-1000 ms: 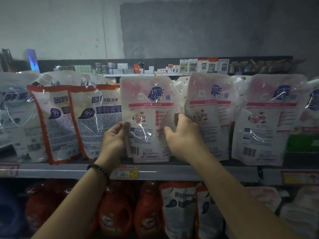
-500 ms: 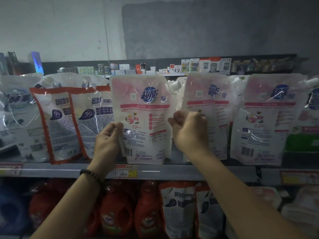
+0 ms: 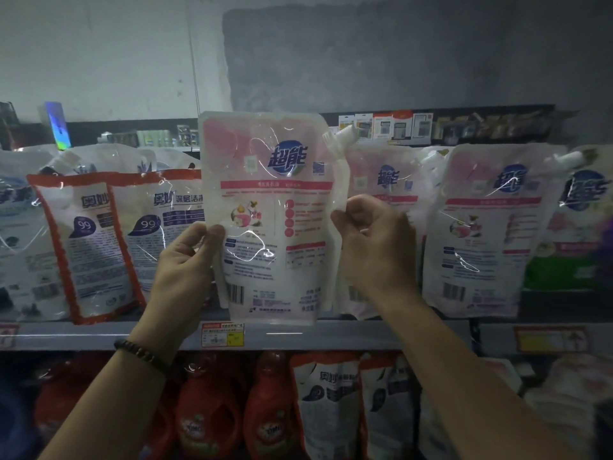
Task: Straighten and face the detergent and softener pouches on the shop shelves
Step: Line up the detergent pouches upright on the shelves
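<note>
The glossy pink-and-white plastic spouted pouch (image 3: 275, 220) is gripped between the left hand (image 3: 182, 263) and right hand (image 3: 374, 247), edges pinched

a small shop's laundry aisle, dimly lit.
a grey metal shelf (image 3: 331, 335) carries printed price tags (image 3: 223, 334) on its front edge; pink-and-white pouches (image 3: 481, 227) and orange-edged pouches (image 3: 89, 240) with barcodes stand in rows facing out; red detergent bottles (image 3: 205, 416) fill the shelf below, and small boxed goods (image 3: 384, 126) line a further shelf against the bare wall (image 3: 99, 54).
</note>
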`<state>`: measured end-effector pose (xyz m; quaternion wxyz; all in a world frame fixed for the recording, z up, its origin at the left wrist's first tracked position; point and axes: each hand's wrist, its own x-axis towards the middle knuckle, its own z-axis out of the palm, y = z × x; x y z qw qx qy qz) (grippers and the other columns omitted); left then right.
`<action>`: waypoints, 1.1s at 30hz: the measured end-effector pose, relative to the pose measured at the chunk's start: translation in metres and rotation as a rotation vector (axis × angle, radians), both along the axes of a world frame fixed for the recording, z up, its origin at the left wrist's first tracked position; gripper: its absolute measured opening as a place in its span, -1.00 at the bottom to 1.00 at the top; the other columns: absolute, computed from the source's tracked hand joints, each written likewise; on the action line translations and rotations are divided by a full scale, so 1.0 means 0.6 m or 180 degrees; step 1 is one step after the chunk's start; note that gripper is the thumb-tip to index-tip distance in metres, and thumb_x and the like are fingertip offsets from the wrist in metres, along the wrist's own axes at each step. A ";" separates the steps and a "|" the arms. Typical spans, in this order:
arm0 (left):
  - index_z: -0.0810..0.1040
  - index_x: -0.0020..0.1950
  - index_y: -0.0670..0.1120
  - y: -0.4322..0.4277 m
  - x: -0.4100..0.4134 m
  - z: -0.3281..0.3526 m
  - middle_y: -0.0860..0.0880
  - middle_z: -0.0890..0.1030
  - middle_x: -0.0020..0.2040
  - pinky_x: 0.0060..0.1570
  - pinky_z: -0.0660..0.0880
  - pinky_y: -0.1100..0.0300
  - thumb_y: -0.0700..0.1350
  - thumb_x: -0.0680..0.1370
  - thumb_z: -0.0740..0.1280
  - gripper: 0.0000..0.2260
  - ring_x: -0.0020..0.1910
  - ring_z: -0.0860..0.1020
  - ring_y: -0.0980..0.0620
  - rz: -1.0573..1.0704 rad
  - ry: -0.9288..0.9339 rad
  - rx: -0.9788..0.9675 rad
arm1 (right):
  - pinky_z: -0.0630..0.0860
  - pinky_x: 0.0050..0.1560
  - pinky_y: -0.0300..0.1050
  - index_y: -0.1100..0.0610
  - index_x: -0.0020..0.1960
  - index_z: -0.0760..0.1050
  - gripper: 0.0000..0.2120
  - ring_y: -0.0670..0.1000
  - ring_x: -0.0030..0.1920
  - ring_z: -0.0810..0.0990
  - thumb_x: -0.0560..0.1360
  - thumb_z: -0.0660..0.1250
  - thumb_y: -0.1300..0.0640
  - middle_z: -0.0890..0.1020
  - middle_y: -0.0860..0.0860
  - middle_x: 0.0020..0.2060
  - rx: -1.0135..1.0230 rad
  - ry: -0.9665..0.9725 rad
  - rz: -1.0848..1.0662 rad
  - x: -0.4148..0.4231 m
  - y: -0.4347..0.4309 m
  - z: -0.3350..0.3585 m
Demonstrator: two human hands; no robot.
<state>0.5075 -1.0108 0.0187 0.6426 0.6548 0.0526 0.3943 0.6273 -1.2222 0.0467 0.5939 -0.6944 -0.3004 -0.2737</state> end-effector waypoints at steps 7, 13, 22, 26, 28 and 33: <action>0.58 0.10 -0.19 -0.066 0.028 0.008 -0.42 0.59 0.20 0.09 0.60 -0.40 0.07 0.68 0.31 -0.70 0.00 0.63 -0.29 -0.0153 -0.0090 0.0068 | 0.57 -0.14 -0.46 0.02 -0.03 0.68 -0.93 -0.28 -0.12 0.66 0.62 0.47 0.06 0.70 -0.21 -0.19 0.0192 0.0081 0.0054 0.017 -0.078 0.009; 0.63 0.14 -0.18 -0.137 0.068 0.001 -0.23 0.72 0.11 -0.01 0.70 -0.02 0.01 0.69 0.30 -0.73 0.03 0.72 -0.16 -0.0203 -0.0124 0.0325 | 0.65 -0.08 -0.32 0.02 0.03 0.68 -0.91 -0.25 -0.10 0.67 0.61 0.47 0.01 0.72 -0.19 -0.13 0.0259 0.0222 -0.0131 0.044 -0.157 0.002; 0.64 -0.02 -0.13 -0.262 0.125 0.001 -0.14 0.52 -0.22 -0.19 0.45 -0.04 0.19 0.65 0.41 -0.64 -0.26 0.46 -0.13 -0.0310 0.0000 0.0825 | 0.64 -0.13 -0.21 -0.01 -0.05 0.68 -0.94 -0.19 -0.16 0.69 0.60 0.48 0.07 0.73 -0.16 -0.18 0.0295 0.0230 -0.0401 0.087 -0.308 -0.003; 0.65 -0.15 -0.06 -0.326 0.153 0.002 -0.05 0.36 -0.37 -0.30 0.34 -0.02 0.07 0.63 0.38 -0.74 -0.36 0.31 -0.08 -0.0336 0.0098 0.0978 | 0.56 -0.23 -0.39 -0.11 -0.12 0.60 -0.84 -0.24 -0.16 0.67 0.60 0.49 0.07 0.70 -0.20 -0.19 0.0283 0.0287 -0.0587 0.112 -0.376 -0.002; 0.66 -0.14 -0.08 -0.359 0.168 0.004 0.01 0.37 -0.40 -0.34 0.36 -0.01 0.05 0.62 0.39 -0.75 -0.41 0.33 -0.07 -0.0427 0.0094 0.0883 | 0.59 -0.30 -0.27 -0.10 -0.12 0.58 -0.84 -0.16 -0.28 0.68 0.61 0.48 0.06 0.70 -0.16 -0.22 0.0272 0.0309 -0.0645 0.125 -0.409 0.000; 0.59 -0.08 -0.24 -0.436 0.210 0.012 -0.06 0.50 -0.42 -0.43 0.59 0.00 -0.01 0.64 0.39 -0.71 -0.55 0.55 -0.13 -0.0693 0.0086 0.0675 | 0.70 -0.34 0.16 -0.05 -0.15 0.59 -0.82 0.08 -0.37 0.72 0.62 0.48 0.09 0.71 -0.12 -0.22 0.0307 0.0319 -0.0814 0.159 -0.486 0.004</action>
